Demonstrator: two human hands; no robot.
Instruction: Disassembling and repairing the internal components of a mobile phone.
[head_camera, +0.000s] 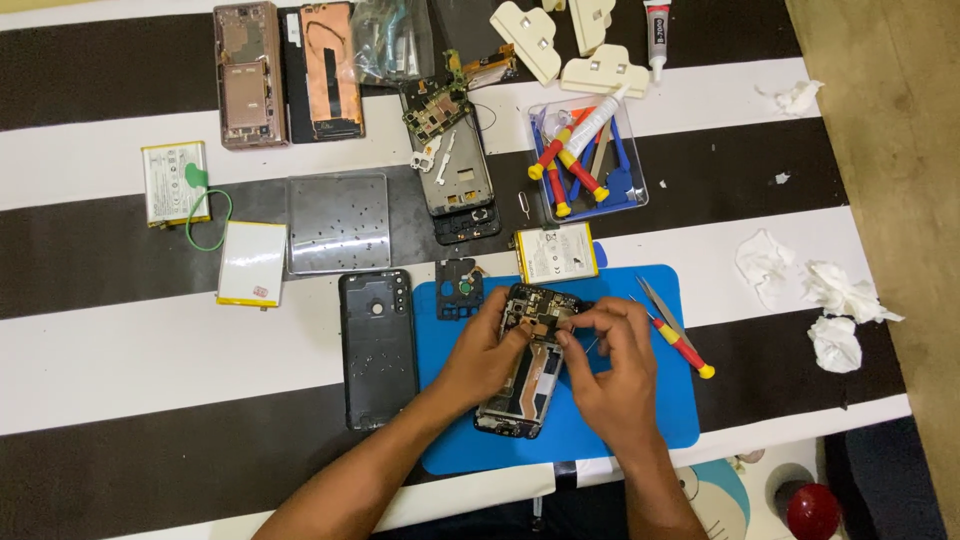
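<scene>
Opened black smartphone chassis (527, 365), lower centre on blue rubber work mat (650, 420): left hand (487, 350) clamps its edge, right hand (610, 350) pinches together over upper board, seemingly mid-disassembly; red-and-yellow screwdriver (685, 348) just right.

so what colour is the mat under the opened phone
Blue. The mat lies under the opened phone that both hands work on, seen in the head view.
</scene>
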